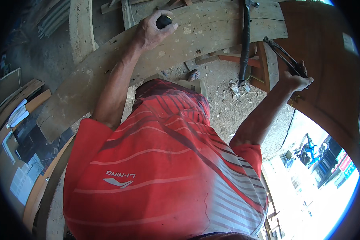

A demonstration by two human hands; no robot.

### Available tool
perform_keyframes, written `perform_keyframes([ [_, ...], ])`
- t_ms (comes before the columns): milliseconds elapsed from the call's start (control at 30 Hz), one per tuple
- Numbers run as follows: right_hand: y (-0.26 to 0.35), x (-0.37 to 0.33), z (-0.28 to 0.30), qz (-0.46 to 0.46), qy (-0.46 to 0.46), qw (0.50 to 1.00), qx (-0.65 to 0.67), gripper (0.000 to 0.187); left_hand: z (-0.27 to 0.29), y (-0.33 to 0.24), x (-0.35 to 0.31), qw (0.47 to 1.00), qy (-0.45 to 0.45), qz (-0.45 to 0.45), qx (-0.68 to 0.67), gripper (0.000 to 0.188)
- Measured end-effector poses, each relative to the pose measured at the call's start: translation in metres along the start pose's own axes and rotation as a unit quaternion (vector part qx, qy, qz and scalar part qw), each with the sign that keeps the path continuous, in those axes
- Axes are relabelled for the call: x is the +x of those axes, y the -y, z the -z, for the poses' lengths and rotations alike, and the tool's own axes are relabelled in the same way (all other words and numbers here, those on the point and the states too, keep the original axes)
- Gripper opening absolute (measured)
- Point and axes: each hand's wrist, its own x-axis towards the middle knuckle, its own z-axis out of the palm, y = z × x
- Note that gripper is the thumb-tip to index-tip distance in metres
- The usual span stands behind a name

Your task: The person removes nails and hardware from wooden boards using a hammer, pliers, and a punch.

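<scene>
My left hand (148, 34) is closed round a small rounded black thing with a yellow edge, which looks like a tape measure (164, 22). It is at the far part of a long, worn wooden plank (192, 34). Off to the right, my right hand (298, 80) grips black pincers (285, 56), whose two long arms point up and left, toward the plank's end. Between my hands lies a hammer (245, 44) with a black-wrapped handle. Its head rests on the plank's far side and the handle sticks out past the near edge.
A large brown wooden panel (324, 52) stands at the right. Wooden framing (264, 66) shows below the plank's right end. Boards (38, 98) and white papers (18, 114) lie at the left. Wood chips litter the dirt floor (224, 116) around my feet.
</scene>
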Motion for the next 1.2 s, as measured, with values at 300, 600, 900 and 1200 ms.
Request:
perform_keyframes([
  [300,-0.066,0.139,0.027,-0.117,0.013,0.962,0.245,0.054,-0.004,-0.047,-0.086,0.995,-0.046,0.085,0.029,0.046],
  [600,-0.079,0.065,0.156,-0.111,0.029,0.992,-0.057,0.044,-0.066,-0.06,-0.195,0.932,-0.278,0.231,-0.02,0.04],
  [900,-0.056,0.059,0.174,0.046,0.139,0.841,-0.52,0.039,-0.127,-0.103,-0.123,0.977,-0.169,0.059,0.12,0.037],
  [1200,-0.06,0.062,0.176,0.165,0.232,0.747,-0.601,0.035,-0.169,-0.097,-0.119,0.964,-0.037,0.045,0.258,0.039],
])
